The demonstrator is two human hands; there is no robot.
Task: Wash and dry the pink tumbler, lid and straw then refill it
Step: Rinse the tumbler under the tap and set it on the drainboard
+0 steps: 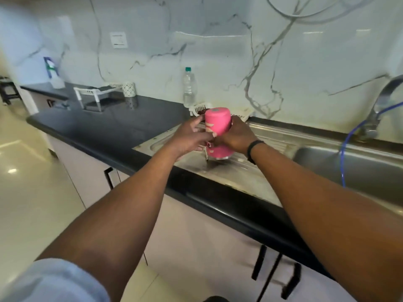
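Observation:
The pink tumbler (218, 125) stands upside down on the steel drainboard (246, 171), its base up and its metal rim at the bottom. My right hand (234, 136) wraps around its right side at mid-height. My left hand (189, 138) touches its left side with fingers spread along the wall. A thin dark stick, perhaps the straw (206, 154), shows just left of the tumbler's lower part. The lid is not visible.
The sink basin (353, 168) lies to the right, with a steel tap (379, 105) and a blue hose (346, 153). A clear water bottle (188, 87) and a white basket (200, 108) stand behind the tumbler. A white rack (96, 94) and a dotted cup (128, 89) sit on the black counter (113, 127).

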